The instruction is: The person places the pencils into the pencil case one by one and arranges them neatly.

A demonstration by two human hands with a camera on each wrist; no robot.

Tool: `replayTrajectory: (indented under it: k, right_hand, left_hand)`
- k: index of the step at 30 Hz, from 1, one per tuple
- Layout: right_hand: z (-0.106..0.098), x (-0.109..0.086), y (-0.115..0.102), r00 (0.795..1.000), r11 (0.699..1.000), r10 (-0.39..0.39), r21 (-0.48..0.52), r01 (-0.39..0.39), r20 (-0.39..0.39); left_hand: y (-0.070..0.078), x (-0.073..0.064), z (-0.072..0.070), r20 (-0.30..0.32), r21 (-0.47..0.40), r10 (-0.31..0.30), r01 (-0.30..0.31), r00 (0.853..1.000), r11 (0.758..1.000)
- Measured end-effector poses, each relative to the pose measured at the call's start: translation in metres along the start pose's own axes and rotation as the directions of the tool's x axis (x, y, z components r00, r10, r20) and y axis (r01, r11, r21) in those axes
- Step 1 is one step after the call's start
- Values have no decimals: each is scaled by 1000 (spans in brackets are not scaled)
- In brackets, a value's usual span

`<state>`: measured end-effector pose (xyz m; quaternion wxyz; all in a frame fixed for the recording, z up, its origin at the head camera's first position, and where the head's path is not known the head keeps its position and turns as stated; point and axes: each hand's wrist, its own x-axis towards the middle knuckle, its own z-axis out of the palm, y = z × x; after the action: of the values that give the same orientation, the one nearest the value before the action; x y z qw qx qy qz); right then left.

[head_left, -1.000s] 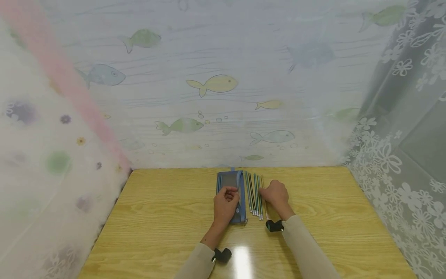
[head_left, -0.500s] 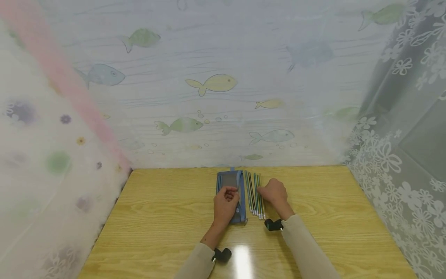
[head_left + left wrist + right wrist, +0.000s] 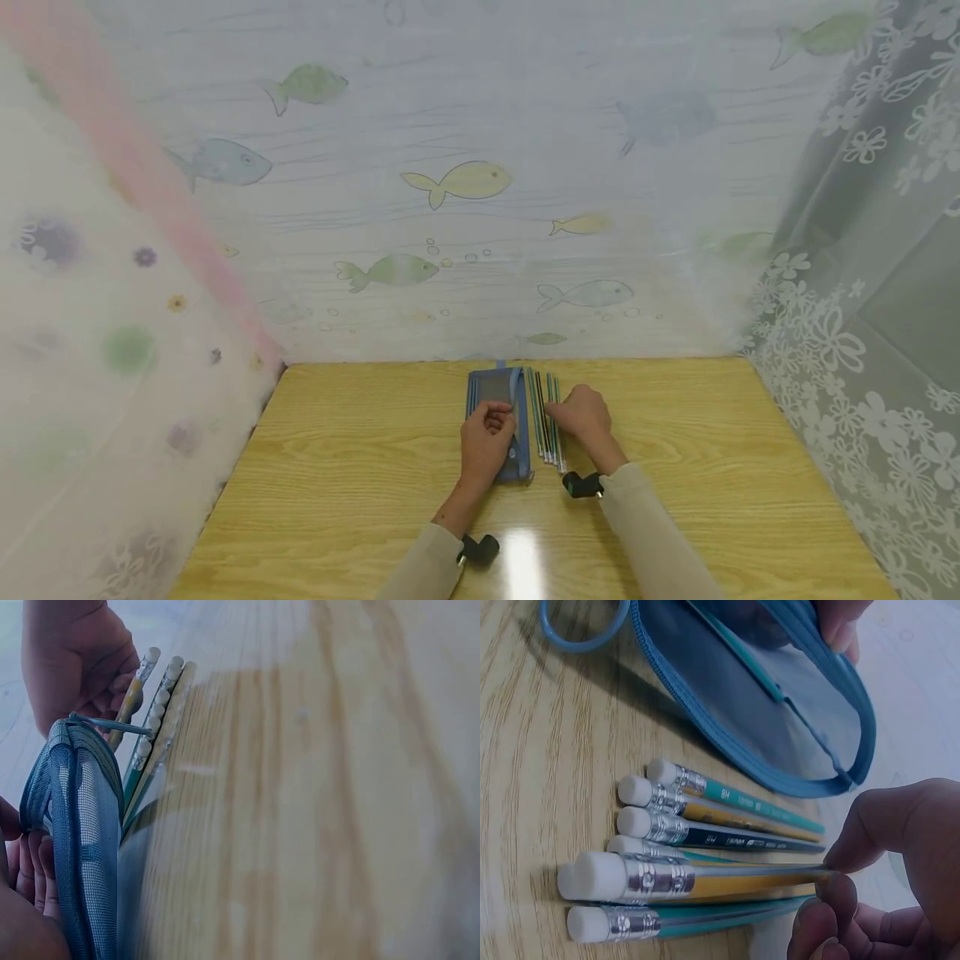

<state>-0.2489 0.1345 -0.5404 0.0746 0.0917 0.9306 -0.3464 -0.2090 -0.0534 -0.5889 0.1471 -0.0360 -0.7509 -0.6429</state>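
Pinching a yellow pencil (image 3: pixel 739 883), aligned roughly twelve-to-six, in right grip (image 3: pixel 587 412); pinching blue pouch (image 3: pixel 495 386), at nine o'clock, in left grip (image 3: pixel 486 442).

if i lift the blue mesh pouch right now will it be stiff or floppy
Probably floppy: the blue mesh pouch looks thin-walled. Its rim, held by the left hand, may sag if released; being sheer, it is likely light.

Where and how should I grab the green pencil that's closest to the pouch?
Probably pinch the green pencil just past its metal collar, coming down from above. It lies along the table with its eraser toward you, and it's flanked by the blue pouch and a yellow pencil, so a low sideways approach could bump either.
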Motion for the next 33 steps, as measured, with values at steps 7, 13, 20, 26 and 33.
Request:
replayTrajectory:
  k: [7, 13, 20, 26, 33]
  right_hand:
    - [2, 1, -4, 1000, 1000, 1, -14, -1, -14]
    - [3, 0, -6, 1000, 1000, -3, -26, 3, -2]
    - [5, 0, -8, 1000, 999, -12, -38, 12, 4]
    - [5, -3, -11, 1000, 999, -24, -26, 24, 3]
    - [7, -3, -12, 999, 999, -46, -20, 46, 0]
  left_hand:
    - [1, -1, -1, 2, -7, -12, 12, 1000, 1000]
    - [0, -1, -1, 2, -13, -4, 4, 1000, 1000]
    - [1, -2, -2, 5, -11, -9, 9, 1000, 1000]
    - [3, -3, -2, 4, -1, -16, 16, 1000, 1000]
    - [2, -4, -2, 5, 12, -14, 14, 1000, 1000]
